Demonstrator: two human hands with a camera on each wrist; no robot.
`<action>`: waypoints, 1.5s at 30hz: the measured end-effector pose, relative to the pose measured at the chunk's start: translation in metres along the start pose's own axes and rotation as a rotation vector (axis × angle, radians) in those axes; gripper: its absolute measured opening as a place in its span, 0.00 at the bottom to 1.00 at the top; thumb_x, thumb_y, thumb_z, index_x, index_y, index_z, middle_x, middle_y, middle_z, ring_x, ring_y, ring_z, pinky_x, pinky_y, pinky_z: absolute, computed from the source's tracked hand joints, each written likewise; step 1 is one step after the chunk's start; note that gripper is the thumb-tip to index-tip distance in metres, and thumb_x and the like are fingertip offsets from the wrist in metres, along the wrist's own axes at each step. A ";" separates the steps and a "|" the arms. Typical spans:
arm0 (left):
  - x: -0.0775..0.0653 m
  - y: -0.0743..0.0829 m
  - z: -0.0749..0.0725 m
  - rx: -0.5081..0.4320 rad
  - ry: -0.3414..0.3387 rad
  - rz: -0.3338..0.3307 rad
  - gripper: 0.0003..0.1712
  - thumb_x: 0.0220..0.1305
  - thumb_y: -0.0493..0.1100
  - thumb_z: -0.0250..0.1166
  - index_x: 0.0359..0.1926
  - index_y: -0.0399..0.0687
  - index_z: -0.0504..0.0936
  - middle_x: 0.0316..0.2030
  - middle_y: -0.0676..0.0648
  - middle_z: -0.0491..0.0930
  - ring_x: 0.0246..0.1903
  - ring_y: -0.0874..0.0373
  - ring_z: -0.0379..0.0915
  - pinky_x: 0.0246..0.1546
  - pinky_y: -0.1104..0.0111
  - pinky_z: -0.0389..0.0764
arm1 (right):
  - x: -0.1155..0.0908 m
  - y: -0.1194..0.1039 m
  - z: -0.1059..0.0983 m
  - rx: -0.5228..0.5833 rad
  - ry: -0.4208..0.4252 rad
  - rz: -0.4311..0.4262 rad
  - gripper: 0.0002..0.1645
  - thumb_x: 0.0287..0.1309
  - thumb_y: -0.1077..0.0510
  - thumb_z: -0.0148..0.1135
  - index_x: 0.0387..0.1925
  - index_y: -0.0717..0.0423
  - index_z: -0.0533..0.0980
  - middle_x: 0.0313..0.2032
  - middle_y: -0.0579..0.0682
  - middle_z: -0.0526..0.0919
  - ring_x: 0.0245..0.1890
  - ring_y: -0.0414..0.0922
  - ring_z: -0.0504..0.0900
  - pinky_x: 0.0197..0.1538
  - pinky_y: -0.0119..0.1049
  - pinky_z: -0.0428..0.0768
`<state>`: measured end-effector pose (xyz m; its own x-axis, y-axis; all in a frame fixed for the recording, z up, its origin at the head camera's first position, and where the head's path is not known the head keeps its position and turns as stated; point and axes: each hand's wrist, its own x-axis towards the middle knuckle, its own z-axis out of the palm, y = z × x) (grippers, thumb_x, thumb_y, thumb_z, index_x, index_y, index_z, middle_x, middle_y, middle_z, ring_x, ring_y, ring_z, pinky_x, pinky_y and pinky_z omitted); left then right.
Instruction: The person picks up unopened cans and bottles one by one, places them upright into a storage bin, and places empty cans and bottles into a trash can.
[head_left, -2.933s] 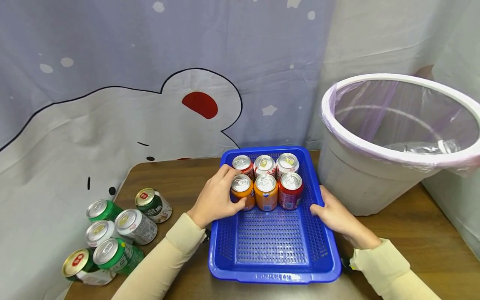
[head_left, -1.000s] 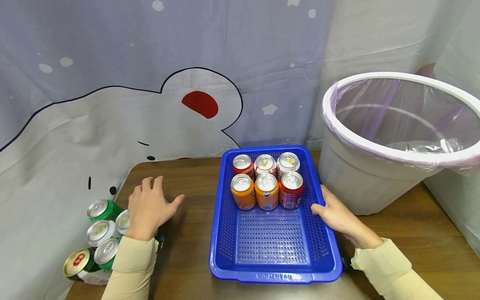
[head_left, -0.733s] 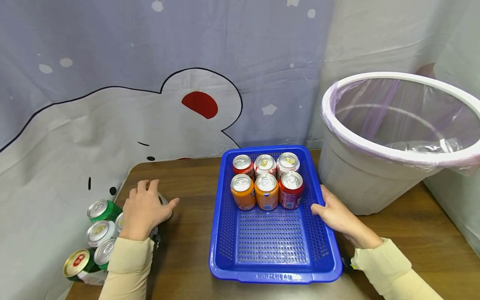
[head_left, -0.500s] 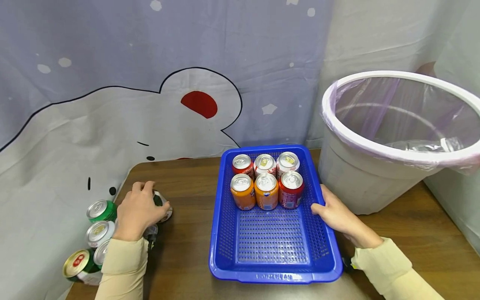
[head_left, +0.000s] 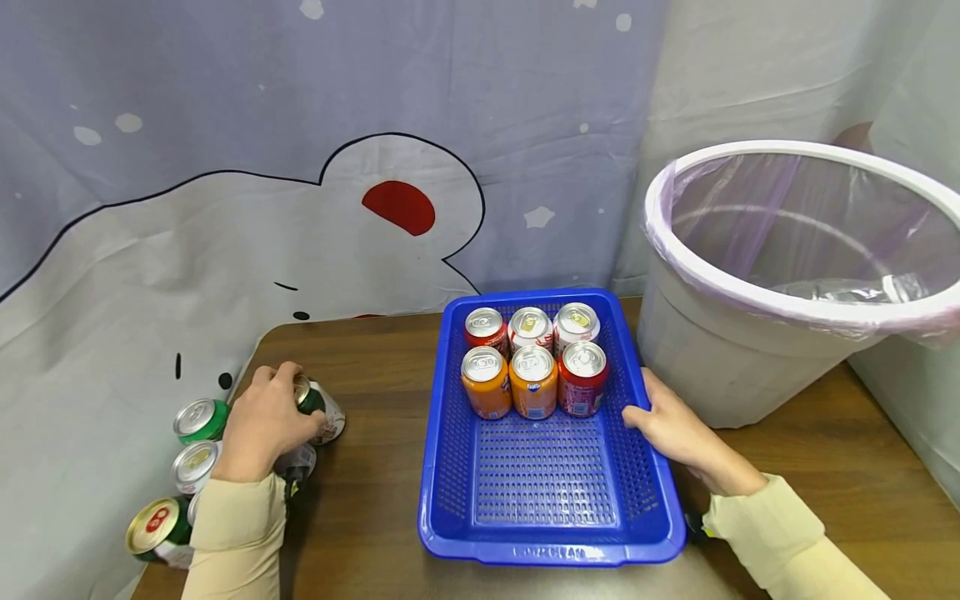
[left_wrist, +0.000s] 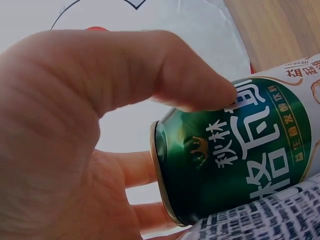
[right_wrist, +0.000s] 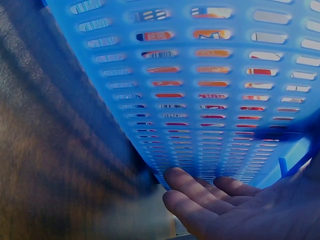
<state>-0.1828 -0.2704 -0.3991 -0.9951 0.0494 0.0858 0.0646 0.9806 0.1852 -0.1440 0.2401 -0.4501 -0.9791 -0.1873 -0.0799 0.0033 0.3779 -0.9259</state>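
My left hand (head_left: 262,425) is at a green-and-white drink can (head_left: 324,414) that leans at the left of the table. In the left wrist view its thumb presses on the green label of the can (left_wrist: 235,150), and the other fingers reach behind the can's top end. A grey patterned can (head_left: 298,460) lies close below, partly hidden by the hand. My right hand (head_left: 671,429) grips the right rim of a blue plastic basket (head_left: 547,554), thumb over the rim. In the right wrist view its fingers (right_wrist: 200,192) lie beneath the slotted basket.
Six drink cans stand in two rows at the basket's back, among them an orange Fanta can (head_left: 534,387). Left of my hand are a green can (head_left: 201,421), a white can (head_left: 193,468) and a green-and-gold can (head_left: 159,529). A lined white bin (head_left: 697,358) stands right.
My left hand has left the orange can in the basket and moved left and down to the green-and-white can. The right hand stays on the basket's rim.
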 end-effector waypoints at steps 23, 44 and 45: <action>0.004 0.006 0.002 -0.005 0.148 0.075 0.39 0.34 0.50 0.83 0.49 0.40 0.80 0.43 0.29 0.79 0.34 0.32 0.79 0.34 0.40 0.79 | 0.000 -0.001 0.000 0.006 0.002 0.003 0.35 0.54 0.70 0.54 0.65 0.73 0.59 0.54 0.71 0.77 0.42 0.52 0.83 0.41 0.40 0.84; -0.004 0.025 -0.001 -0.056 0.266 0.157 0.36 0.32 0.48 0.83 0.47 0.45 0.81 0.43 0.36 0.79 0.33 0.38 0.79 0.35 0.41 0.80 | 0.000 0.000 0.000 0.019 -0.007 0.004 0.35 0.56 0.70 0.53 0.66 0.73 0.58 0.54 0.72 0.77 0.41 0.52 0.84 0.41 0.40 0.85; -0.005 0.027 -0.002 -0.060 0.274 0.165 0.36 0.32 0.48 0.83 0.48 0.45 0.81 0.43 0.36 0.79 0.33 0.38 0.79 0.35 0.41 0.80 | 0.000 0.001 0.000 0.020 -0.008 0.003 0.35 0.56 0.70 0.54 0.66 0.73 0.58 0.54 0.72 0.77 0.41 0.52 0.84 0.41 0.40 0.85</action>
<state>-0.1756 -0.2451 -0.3925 -0.9143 0.1453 0.3782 0.2353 0.9503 0.2037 -0.1438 0.2404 -0.4506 -0.9774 -0.1934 -0.0853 0.0101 0.3603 -0.9328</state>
